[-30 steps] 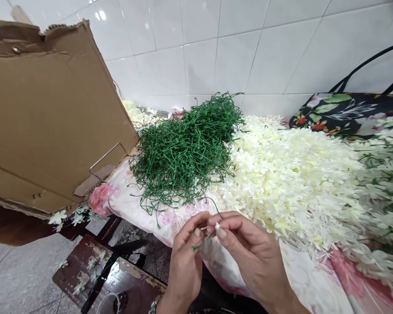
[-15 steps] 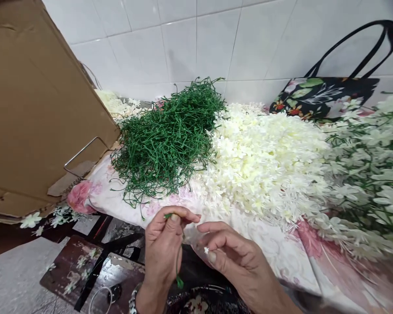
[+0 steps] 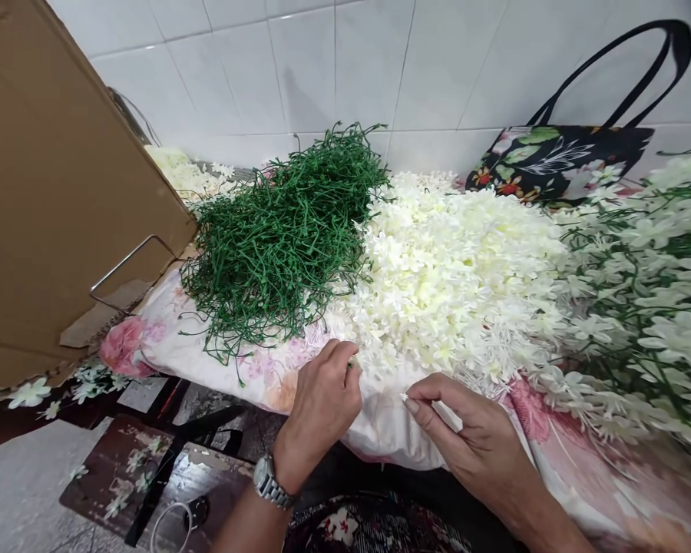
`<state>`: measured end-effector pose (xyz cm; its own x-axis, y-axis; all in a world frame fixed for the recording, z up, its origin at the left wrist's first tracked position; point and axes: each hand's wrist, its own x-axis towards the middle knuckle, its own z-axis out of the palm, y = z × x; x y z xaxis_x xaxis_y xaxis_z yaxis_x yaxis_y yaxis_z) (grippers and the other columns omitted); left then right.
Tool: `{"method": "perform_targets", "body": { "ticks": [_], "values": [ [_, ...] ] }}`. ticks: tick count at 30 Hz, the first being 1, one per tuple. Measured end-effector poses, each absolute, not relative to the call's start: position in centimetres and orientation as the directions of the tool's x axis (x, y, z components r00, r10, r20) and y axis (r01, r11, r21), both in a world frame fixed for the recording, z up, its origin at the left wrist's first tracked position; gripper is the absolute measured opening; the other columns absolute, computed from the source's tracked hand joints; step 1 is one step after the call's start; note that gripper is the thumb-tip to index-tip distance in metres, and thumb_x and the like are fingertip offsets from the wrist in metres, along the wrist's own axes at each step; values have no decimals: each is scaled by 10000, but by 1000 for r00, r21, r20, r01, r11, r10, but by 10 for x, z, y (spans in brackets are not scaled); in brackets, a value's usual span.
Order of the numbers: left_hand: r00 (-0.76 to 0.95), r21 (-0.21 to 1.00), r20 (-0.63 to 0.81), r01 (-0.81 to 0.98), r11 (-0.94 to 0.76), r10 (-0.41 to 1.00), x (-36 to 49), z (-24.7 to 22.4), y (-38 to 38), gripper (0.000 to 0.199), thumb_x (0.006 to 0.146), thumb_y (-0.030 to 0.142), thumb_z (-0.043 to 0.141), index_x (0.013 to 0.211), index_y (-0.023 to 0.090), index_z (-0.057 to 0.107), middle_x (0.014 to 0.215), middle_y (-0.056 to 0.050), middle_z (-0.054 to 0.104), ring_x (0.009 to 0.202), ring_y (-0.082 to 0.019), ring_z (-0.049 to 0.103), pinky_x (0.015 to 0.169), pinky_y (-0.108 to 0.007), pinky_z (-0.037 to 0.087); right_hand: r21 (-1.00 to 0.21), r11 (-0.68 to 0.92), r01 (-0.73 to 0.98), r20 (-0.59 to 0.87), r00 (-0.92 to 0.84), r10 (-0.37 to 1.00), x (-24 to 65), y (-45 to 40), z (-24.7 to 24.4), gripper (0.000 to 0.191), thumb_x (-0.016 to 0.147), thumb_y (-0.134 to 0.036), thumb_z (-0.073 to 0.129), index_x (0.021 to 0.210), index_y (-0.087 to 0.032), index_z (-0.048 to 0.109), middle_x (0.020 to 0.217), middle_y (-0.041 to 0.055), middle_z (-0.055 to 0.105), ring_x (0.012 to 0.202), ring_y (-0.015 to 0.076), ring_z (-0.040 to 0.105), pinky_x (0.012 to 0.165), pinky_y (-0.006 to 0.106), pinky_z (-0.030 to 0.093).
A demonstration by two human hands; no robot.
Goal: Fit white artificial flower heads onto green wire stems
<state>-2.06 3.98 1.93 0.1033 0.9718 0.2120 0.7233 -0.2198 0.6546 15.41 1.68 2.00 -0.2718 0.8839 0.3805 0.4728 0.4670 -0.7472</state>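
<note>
My left hand [image 3: 327, 392], with a watch on its wrist, is closed over the cloth's front edge; a bit of green shows at its fingertips, the rest hidden. To its right, my right hand [image 3: 472, 434] pinches a tiny white piece [image 3: 404, 397] between thumb and forefinger. Beyond my left hand lies a tangled pile of green stems [image 3: 282, 238]. A heap of white blossoms [image 3: 449, 269] spreads beyond my right hand, touching the stems' right side.
A big cardboard box [image 3: 51, 200] stands at the left. Finished-looking flowers with stems [image 3: 656, 292] fill the right side. A floral bag [image 3: 558, 165] leans against the tiled wall. A wooden stool [image 3: 201, 491] is lower left.
My left hand has turned knuckles up, and its green stem is now mostly hidden. My right hand has moved right, away from the left, keeping its white piece. The view has shifted slightly.
</note>
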Motion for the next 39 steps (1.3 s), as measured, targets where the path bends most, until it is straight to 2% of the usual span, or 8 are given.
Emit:
{"method": "perform_targets", "body": {
  "ticks": [4,7,11,14,18,26,34,39],
  "values": [
    [105,584,226,781,-221,968,-16,18,42,246,751,23,432,761,199,603,728,-30,574,657,-166,517,610,-268,370,-726,492,481,419,-257,871,155,18,19,108,858,-145,480,794,-189,555,656,-7,570,578,98,547,527,193,439],
    [12,733,256,649,-202,967,-18,19,41,190,733,48,482,691,190,601,670,-11,552,632,-148,511,589,-248,366,-723,499,478,442,-235,866,155,20,20,107,853,-119,476,809,-179,552,674,-3,558,604,94,545,547,189,439],
    [-152,993,10,120,8,988,-26,23,37,19,642,143,635,632,158,631,571,13,549,513,-99,470,474,-200,327,-739,497,456,447,-220,867,149,23,28,111,850,-104,477,798,-172,548,673,0,534,610,98,529,542,199,427],
    [-114,927,-259,-308,214,959,-27,26,32,178,527,232,764,611,133,643,433,65,448,367,-30,301,377,-163,213,-733,541,412,475,-259,841,139,22,38,119,852,-94,471,804,-163,555,678,6,526,612,99,519,540,206,423],
    [-56,806,-356,-524,276,933,-23,26,25,302,419,282,851,582,127,650,394,72,443,329,-5,277,350,-138,228,-697,586,414,499,-307,810,126,20,46,157,870,-96,439,803,-154,568,677,20,519,607,111,503,545,231,425],
    [-84,887,-255,-417,198,963,-16,23,14,231,492,322,832,601,165,703,510,13,551,443,-80,456,410,-177,362,-576,617,537,496,-371,785,123,16,42,246,893,-100,391,742,-136,582,649,39,518,622,134,491,570,259,432],
    [-30,990,142,7,-142,989,-20,19,12,79,707,132,666,673,173,724,616,-16,628,569,-117,534,519,-197,403,-545,616,569,429,-442,788,127,15,37,268,903,-101,368,737,-123,577,675,57,527,655,157,504,594,295,441],
    [-20,988,138,73,-136,990,-16,26,13,123,707,107,622,635,163,705,592,-19,629,553,-124,534,513,-209,407,-539,620,570,463,-415,783,127,15,32,255,901,-93,365,744,-131,563,653,39,500,624,142,481,569,277,434]
  ]
}}
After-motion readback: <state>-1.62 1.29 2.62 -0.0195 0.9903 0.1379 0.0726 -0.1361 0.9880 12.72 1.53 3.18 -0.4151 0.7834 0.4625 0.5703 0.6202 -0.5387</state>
